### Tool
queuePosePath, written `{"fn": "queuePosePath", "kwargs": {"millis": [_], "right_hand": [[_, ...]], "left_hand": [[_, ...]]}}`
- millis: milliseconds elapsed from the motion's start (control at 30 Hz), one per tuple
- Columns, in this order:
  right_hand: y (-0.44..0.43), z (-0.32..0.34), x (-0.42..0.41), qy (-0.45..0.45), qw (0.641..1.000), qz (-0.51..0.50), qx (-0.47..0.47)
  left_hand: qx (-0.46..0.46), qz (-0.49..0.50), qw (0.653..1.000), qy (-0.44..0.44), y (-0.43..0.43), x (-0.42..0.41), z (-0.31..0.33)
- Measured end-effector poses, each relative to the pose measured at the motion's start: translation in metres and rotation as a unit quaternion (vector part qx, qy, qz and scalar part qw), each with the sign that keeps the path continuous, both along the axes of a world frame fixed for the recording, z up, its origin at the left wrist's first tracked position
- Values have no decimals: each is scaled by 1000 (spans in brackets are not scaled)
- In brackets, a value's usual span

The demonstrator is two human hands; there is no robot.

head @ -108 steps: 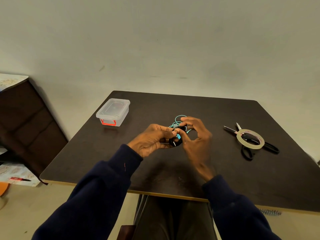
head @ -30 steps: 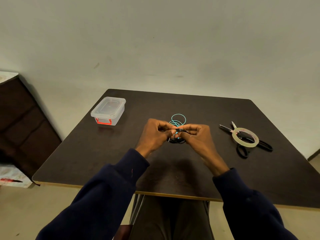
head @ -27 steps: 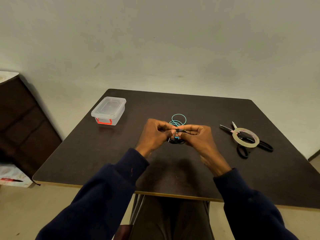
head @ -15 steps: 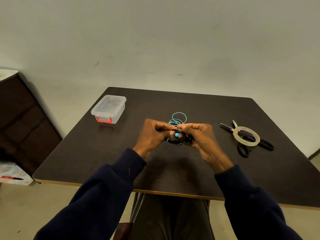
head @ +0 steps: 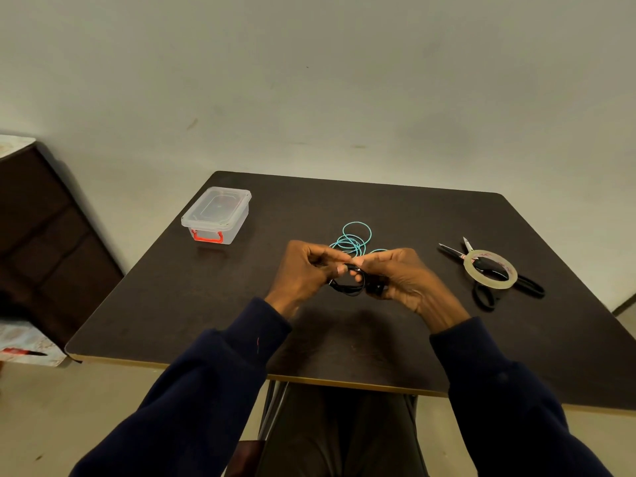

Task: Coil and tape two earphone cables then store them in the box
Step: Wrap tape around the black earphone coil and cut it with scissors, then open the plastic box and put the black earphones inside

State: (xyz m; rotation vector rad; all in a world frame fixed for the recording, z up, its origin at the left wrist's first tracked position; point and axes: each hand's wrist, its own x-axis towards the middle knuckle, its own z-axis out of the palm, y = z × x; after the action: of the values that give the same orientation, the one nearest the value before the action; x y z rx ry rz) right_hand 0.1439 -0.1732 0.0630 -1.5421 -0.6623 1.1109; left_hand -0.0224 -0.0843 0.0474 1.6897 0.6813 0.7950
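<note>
A small coil of black earphone cable (head: pixel 347 287) hangs between my two hands over the middle of the dark table (head: pixel 206 287). My left hand (head: pixel 303 270) pinches its left side and my right hand (head: pixel 399 273) grips its right side, fingers curled round it. A teal earphone cable (head: pixel 356 239) lies in loose loops on the table just beyond my fingers. The clear plastic box (head: pixel 216 215), with its lid on and a red latch, stands at the far left. A roll of clear tape (head: pixel 490 274) lies on black scissors (head: pixel 485 297) at the right.
A dark wooden cabinet (head: pixel 44 235) stands left of the table by the pale wall. The table's front edge runs just above my knees, and a metal leg shows beneath it.
Both hands stay together on the black coil and have shifted their fingers round it; the blue part seen between the fingers earlier is now covered. Teal cable, box, tape and scissors have not moved.
</note>
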Motion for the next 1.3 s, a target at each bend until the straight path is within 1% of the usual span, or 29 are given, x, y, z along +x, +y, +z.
{"fn": "queuePosePath", "kwargs": {"millis": [100, 233, 300, 433, 533, 633, 733, 800, 867, 900, 967, 1000, 1033, 1067, 1100, 1167, 1233, 1267, 1300], "right_hand": [[-3, -3, -3, -38, 999, -21, 31], [-7, -1, -9, -86, 992, 4, 90], [-8, 0, -11, -130, 984, 17, 118], [-8, -2, -12, -277, 946, -22, 164], [-4, -5, -18, -344, 920, -57, 178], [-2, -6, -15, -329, 926, -46, 178], [-1, -7, -11, -246, 951, -28, 185], [-1, -9, -12, -214, 958, -41, 188], [2, -12, -13, -230, 952, -66, 189], [2, -14, -13, -222, 953, -79, 189], [3, -17, -11, -166, 964, -97, 186], [4, -20, -9, -137, 969, -102, 181], [5, -22, -5, -119, 972, -104, 174], [4, -24, -2, -112, 974, -105, 168], [5, -26, 1, -108, 975, -103, 166], [6, -28, 2, -104, 975, -102, 167], [9, -29, 0, -100, 975, -107, 170], [12, -30, -1, -98, 974, -109, 170], [13, -30, -1, -97, 975, -109, 170]], "left_hand": [[-53, 28, 998, -5, 2, 0, -1], [-118, 59, 991, -24, 0, 1, 2], [-155, 60, 985, -39, 0, 1, 5], [-207, 44, 976, -56, 0, -2, 10], [-231, 36, 970, -64, 2, -3, 10], [-255, 20, 964, -77, 4, -5, 7], [-290, -1, 952, -97, 9, -6, 3], [-315, -9, 943, -104, 13, -4, -1], [-336, -19, 935, -110, 14, -3, -4], [-342, -23, 932, -115, 15, -5, -5], [-334, -11, 934, -127, 19, -11, -10], [-317, 18, 939, -129, 24, -17, -11], [-294, 68, 944, -135, 31, -24, -14], [-268, 134, 943, -143, 39, -30, -16], [-238, 209, 935, -158, 52, -39, -20], [-182, 346, 899, -198, 77, -57, -22], [-140, 435, 863, -216, 102, -72, -23], [-123, 465, 854, -196, 114, -78, -25], [-107, 490, 852, -148, 126, -84, -28]]}}
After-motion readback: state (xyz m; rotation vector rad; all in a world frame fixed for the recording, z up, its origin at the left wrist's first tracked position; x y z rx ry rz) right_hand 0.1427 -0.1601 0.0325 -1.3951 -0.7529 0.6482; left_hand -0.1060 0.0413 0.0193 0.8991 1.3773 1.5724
